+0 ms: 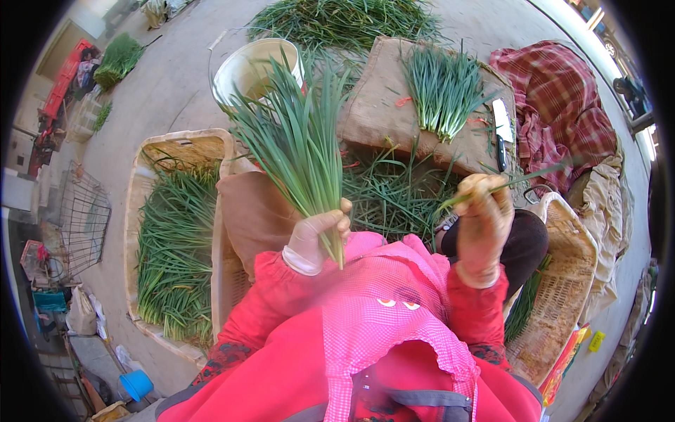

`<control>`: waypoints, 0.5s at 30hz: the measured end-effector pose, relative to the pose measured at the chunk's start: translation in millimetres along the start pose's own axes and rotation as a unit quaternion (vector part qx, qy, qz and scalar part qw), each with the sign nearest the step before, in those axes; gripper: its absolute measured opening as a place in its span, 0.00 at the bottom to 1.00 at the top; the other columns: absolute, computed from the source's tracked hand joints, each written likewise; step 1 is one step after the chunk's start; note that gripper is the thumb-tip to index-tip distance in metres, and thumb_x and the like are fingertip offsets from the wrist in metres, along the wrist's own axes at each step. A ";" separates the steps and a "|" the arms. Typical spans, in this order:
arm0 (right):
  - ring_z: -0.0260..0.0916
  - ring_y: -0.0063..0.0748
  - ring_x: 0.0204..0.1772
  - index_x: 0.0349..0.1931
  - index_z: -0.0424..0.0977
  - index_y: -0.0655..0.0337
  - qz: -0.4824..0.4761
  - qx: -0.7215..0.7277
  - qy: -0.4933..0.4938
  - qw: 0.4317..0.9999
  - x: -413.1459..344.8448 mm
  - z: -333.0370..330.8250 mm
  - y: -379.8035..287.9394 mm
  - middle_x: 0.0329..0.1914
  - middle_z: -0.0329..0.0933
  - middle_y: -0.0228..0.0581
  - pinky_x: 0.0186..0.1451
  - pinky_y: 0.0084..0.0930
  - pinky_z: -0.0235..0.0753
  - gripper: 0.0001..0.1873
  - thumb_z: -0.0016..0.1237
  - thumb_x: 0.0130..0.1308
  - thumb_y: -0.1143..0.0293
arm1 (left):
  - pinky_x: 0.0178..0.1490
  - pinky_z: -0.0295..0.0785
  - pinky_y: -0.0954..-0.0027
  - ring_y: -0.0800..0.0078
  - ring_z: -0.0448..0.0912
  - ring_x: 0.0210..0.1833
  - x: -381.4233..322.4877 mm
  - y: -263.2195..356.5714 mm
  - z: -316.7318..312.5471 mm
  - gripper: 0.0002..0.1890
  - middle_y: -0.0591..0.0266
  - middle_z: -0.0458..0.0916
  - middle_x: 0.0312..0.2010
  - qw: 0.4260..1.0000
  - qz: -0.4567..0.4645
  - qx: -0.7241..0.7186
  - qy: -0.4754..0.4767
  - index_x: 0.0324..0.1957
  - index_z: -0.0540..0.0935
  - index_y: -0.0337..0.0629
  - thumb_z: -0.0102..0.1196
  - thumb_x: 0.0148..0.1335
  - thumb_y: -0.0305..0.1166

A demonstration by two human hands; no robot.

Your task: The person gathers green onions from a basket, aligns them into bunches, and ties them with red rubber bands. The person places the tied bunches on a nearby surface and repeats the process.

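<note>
My left hand (316, 237), in a thin pale glove, is closed around the stems of a bunch of green leafy stalks, probably garlic chives (300, 153), whose leaves fan upward. Pinched in my gloved right hand (484, 221) is a thin green stalk (527, 178), slightly blurred. Beyond that hand, a cleaver-like knife with a black handle (502, 134) lies on a cloth-covered block (369, 105). Beside the knife rests a neat pile of green stalks (444, 92) with pale ends. Loose leaves (395, 195) cover the ground in front of my lap.
A plastic crate (134, 232) full of stalks stands at my left; another crate (559, 285) holds some at my right. A white bucket (253, 66) stands ahead, near a large leaf heap (343, 21). Plaid cloth (559, 100) lies at right, a wire basket (87, 216) far left.
</note>
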State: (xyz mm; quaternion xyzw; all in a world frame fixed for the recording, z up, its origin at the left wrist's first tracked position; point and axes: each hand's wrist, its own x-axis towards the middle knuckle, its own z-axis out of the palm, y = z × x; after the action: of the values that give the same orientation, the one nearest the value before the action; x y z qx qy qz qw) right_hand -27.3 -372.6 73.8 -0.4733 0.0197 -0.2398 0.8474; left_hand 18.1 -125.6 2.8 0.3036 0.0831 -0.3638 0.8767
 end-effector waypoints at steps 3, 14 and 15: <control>0.74 0.24 0.28 0.46 0.73 0.65 0.213 -0.347 0.014 0.913 6.2 -40.0 11.0 0.32 0.79 0.42 0.33 0.22 0.73 0.13 0.50 0.64 0.69 | 0.34 0.67 0.78 0.78 0.70 0.27 -4.2 0.8 1.5 0.14 0.65 0.72 0.24 0.996 0.032 0.087 0.001 0.40 0.73 0.35 0.60 0.55 0.30; 0.69 0.15 0.26 0.41 0.79 0.65 0.283 -0.258 -0.167 0.908 0.2 3.2 3.3 0.26 0.77 0.30 0.30 0.13 0.71 0.09 0.47 0.67 0.71 | 0.20 0.61 0.78 0.79 0.67 0.19 -15.4 -3.2 14.0 0.17 0.67 0.69 0.17 0.974 0.034 0.224 -0.023 0.33 0.74 0.39 0.62 0.52 0.41; 0.69 0.15 0.27 0.41 0.79 0.64 0.272 -0.227 -0.178 0.918 4.0 12.7 0.4 0.27 0.77 0.30 0.30 0.14 0.70 0.09 0.48 0.67 0.70 | 0.20 0.61 0.78 0.79 0.67 0.18 -15.2 -5.8 15.1 0.16 0.66 0.69 0.17 0.972 0.041 0.232 -0.016 0.32 0.74 0.38 0.62 0.52 0.40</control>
State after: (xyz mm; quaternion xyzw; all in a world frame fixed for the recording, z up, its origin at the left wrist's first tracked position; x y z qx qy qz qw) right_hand -20.3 -364.0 81.3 -0.6641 0.0504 0.0987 0.7394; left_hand 2.0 -128.8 17.7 0.4960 -0.0305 -0.3417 0.7977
